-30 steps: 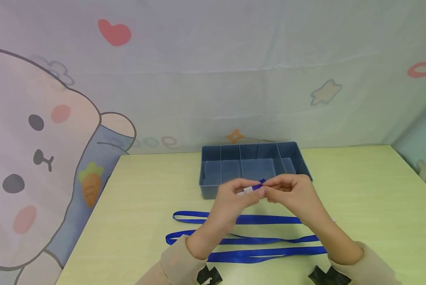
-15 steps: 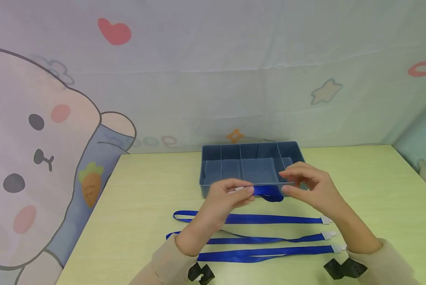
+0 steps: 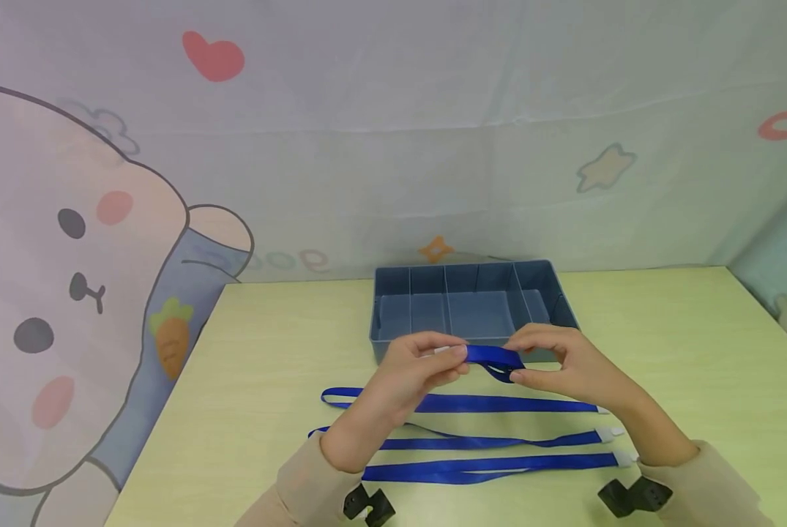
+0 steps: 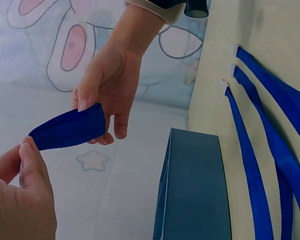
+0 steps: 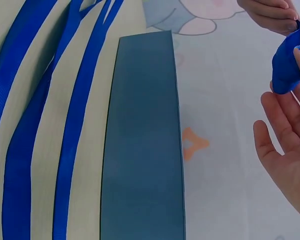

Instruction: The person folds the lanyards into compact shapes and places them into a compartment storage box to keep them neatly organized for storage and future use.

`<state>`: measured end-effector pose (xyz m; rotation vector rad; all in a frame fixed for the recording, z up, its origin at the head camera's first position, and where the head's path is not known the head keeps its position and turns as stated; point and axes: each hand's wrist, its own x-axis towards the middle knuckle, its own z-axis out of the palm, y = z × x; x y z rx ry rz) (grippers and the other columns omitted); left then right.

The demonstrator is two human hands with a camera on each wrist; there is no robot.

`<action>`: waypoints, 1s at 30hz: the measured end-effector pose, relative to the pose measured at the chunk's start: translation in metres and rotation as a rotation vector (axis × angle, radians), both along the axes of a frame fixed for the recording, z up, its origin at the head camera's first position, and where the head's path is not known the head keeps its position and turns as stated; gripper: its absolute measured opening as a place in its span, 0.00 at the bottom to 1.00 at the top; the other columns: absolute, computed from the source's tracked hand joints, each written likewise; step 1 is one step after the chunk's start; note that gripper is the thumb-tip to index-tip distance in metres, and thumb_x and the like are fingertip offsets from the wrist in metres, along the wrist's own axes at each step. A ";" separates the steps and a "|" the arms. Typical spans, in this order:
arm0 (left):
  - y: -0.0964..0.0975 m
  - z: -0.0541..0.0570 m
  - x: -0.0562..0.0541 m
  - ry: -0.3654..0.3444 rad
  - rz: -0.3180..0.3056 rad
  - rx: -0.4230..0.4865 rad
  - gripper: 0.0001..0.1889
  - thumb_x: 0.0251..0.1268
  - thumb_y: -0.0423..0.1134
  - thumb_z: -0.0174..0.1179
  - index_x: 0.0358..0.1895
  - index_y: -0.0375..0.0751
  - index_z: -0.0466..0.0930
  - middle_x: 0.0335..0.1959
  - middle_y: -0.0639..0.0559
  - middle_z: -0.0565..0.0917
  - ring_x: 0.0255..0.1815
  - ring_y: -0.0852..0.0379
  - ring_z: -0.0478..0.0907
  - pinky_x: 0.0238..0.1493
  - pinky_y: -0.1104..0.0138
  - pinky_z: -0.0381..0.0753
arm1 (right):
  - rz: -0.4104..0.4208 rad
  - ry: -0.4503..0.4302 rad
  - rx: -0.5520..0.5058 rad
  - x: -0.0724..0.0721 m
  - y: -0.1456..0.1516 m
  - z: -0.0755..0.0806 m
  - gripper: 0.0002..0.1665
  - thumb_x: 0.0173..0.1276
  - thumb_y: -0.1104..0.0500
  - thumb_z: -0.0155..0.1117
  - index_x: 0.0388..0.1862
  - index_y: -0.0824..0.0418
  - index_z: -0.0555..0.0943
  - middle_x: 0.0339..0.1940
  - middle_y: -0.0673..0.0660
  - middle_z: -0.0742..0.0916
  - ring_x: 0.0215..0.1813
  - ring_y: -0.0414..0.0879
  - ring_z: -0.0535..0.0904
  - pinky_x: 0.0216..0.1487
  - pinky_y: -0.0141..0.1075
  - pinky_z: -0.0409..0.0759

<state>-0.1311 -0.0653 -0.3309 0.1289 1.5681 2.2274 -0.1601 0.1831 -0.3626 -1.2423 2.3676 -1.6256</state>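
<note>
A folded blue lanyard (image 3: 488, 356) is held up in front of the tray. My left hand (image 3: 409, 377) pinches its left end between thumb and fingers, where a bit of white clip shows. At the other end, my right hand (image 3: 567, 366) has its thumb on the near face of the ribbon and its fingers behind; in the left wrist view the lanyard (image 4: 72, 127) hides part of those fingers. Below the hands, three more blue lanyards lie stretched across the table: a far one (image 3: 518, 404), a middle one (image 3: 485, 443) and a near one (image 3: 498, 464), white clips to the right.
A blue-grey tray (image 3: 428, 311) with several compartments stands behind the hands at the back of the pale table (image 3: 268, 366). Beyond the table hangs a printed cloth (image 3: 367, 146) with a cartoon animal and shapes.
A second ago both hands were together at the lanyard. My right hand moved off to the right, then came back to the folded end. My left hand kept its pinch.
</note>
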 end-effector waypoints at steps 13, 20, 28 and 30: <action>0.007 -0.015 0.002 0.018 -0.009 -0.076 0.14 0.63 0.29 0.58 0.49 0.21 0.76 0.27 0.52 0.83 0.30 0.62 0.82 0.41 0.71 0.81 | -0.448 0.300 0.098 0.009 -0.019 0.000 0.19 0.53 0.80 0.58 0.39 0.63 0.79 0.29 0.49 0.83 0.26 0.38 0.73 0.27 0.26 0.75; 0.008 -0.018 0.004 0.078 0.019 -0.155 0.14 0.63 0.32 0.59 0.47 0.24 0.78 0.30 0.48 0.84 0.33 0.60 0.83 0.44 0.67 0.81 | -0.593 0.570 0.127 0.012 -0.026 -0.002 0.16 0.52 0.78 0.64 0.39 0.65 0.81 0.30 0.55 0.82 0.27 0.38 0.68 0.25 0.23 0.67; -0.002 -0.022 0.002 0.114 0.027 -0.236 0.13 0.61 0.33 0.61 0.45 0.27 0.80 0.37 0.44 0.83 0.36 0.56 0.83 0.45 0.64 0.81 | -0.095 0.192 -0.054 0.013 -0.004 -0.002 0.22 0.53 0.83 0.58 0.41 0.61 0.78 0.42 0.53 0.78 0.44 0.41 0.72 0.41 0.26 0.76; -0.005 -0.023 0.001 0.121 0.019 -0.240 0.13 0.61 0.33 0.61 0.45 0.27 0.80 0.37 0.45 0.83 0.36 0.55 0.83 0.45 0.64 0.81 | -0.023 0.070 -0.049 0.013 0.002 -0.001 0.20 0.56 0.80 0.59 0.40 0.59 0.77 0.42 0.52 0.78 0.44 0.42 0.72 0.43 0.29 0.75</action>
